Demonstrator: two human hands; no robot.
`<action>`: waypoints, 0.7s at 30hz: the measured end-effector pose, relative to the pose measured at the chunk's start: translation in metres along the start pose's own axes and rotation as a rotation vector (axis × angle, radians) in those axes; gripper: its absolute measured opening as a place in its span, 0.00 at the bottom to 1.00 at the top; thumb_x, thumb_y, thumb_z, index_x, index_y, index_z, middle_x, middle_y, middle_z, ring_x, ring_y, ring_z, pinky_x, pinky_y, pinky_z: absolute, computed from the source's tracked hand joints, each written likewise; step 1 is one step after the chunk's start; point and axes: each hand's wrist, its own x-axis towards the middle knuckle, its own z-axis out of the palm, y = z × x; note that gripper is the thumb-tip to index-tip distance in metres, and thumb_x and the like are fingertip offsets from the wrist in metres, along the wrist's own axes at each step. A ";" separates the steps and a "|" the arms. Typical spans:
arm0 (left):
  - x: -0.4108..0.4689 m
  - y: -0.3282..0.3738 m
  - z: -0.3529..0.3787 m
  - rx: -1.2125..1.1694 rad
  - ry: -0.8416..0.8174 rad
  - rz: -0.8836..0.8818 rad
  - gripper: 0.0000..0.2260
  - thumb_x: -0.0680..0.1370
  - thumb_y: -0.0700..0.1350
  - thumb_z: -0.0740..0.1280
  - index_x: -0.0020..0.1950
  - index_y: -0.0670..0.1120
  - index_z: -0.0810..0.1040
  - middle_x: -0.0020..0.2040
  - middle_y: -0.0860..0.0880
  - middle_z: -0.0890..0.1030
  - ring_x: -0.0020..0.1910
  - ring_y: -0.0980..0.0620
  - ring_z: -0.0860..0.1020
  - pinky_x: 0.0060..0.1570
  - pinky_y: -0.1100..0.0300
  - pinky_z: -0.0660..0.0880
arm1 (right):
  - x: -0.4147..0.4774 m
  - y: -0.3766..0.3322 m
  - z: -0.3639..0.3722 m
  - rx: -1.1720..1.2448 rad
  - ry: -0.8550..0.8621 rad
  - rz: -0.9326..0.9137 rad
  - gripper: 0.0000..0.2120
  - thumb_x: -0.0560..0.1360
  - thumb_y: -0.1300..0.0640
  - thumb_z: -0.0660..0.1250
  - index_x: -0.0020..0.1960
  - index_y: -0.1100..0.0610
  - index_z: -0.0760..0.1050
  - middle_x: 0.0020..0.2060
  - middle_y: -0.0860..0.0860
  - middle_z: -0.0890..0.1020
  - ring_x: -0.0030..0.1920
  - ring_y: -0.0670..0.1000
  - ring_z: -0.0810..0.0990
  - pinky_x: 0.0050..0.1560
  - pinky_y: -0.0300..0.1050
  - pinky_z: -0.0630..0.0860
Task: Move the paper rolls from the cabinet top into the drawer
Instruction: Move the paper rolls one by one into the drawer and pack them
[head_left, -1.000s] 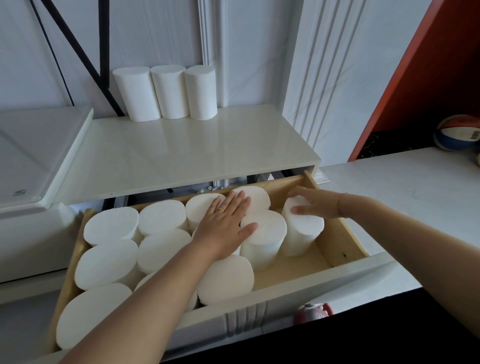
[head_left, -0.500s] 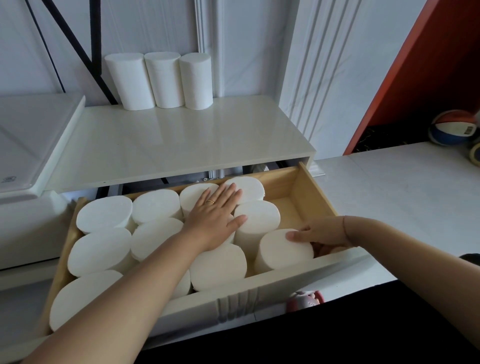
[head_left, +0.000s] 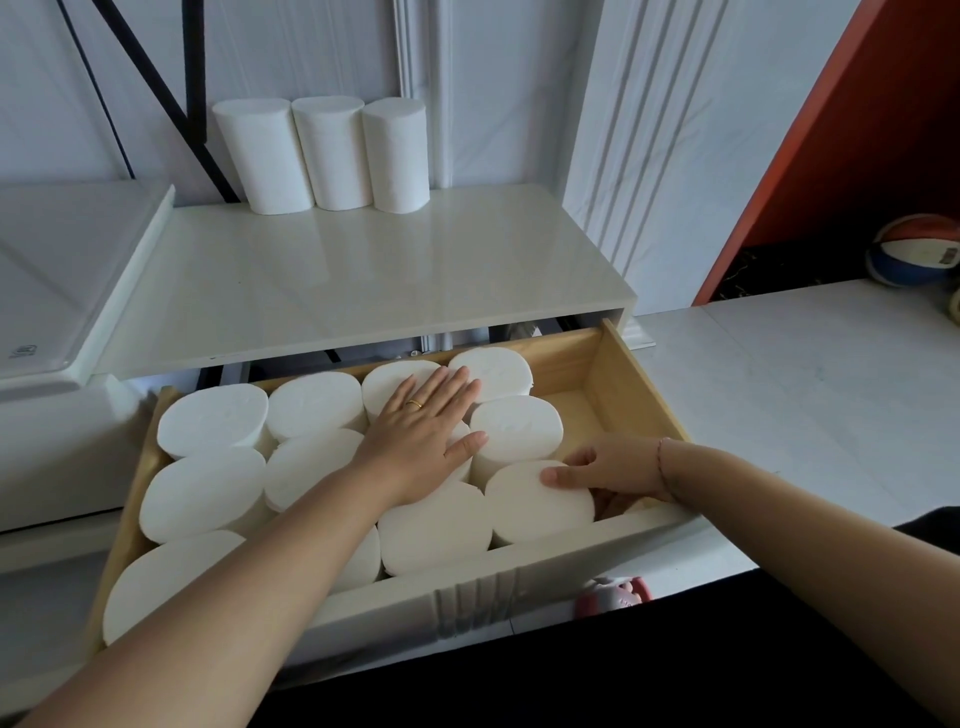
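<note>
White paper roll is being seated lower right in the drawer; right hand is gripping it, left hand is pressing flat, fingers spread. Next probably: release, reach upper centre for the three rolls on the cabinet top.

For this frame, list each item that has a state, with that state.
drawer: pulled open, mostly filled with upright rolls
three paper rolls on the cabinet top: upright, side by side, untouched
front-right roll in the drawer: upright, right hand's fingers around it
left hand: flat, open, pressing on roll tops
right hand: curled around the front-right roll
</note>
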 end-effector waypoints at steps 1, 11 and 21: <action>0.000 0.000 0.000 0.004 0.002 -0.003 0.29 0.78 0.63 0.40 0.76 0.55 0.39 0.75 0.58 0.35 0.73 0.60 0.34 0.69 0.59 0.30 | 0.000 -0.001 0.001 -0.016 -0.001 -0.002 0.24 0.74 0.38 0.64 0.57 0.57 0.79 0.52 0.60 0.84 0.43 0.53 0.81 0.57 0.50 0.78; 0.002 0.001 0.000 0.018 0.001 -0.015 0.28 0.79 0.62 0.41 0.76 0.54 0.38 0.76 0.57 0.36 0.73 0.59 0.34 0.71 0.57 0.31 | -0.008 -0.012 0.008 -0.157 0.034 0.013 0.26 0.77 0.40 0.59 0.60 0.60 0.76 0.54 0.59 0.83 0.47 0.54 0.82 0.56 0.49 0.79; -0.005 -0.015 -0.007 0.032 0.103 -0.035 0.29 0.80 0.60 0.45 0.77 0.51 0.42 0.77 0.53 0.39 0.73 0.57 0.33 0.70 0.58 0.31 | -0.009 -0.083 -0.011 -0.667 0.626 -0.217 0.16 0.74 0.41 0.66 0.44 0.55 0.76 0.38 0.47 0.79 0.40 0.49 0.76 0.42 0.42 0.75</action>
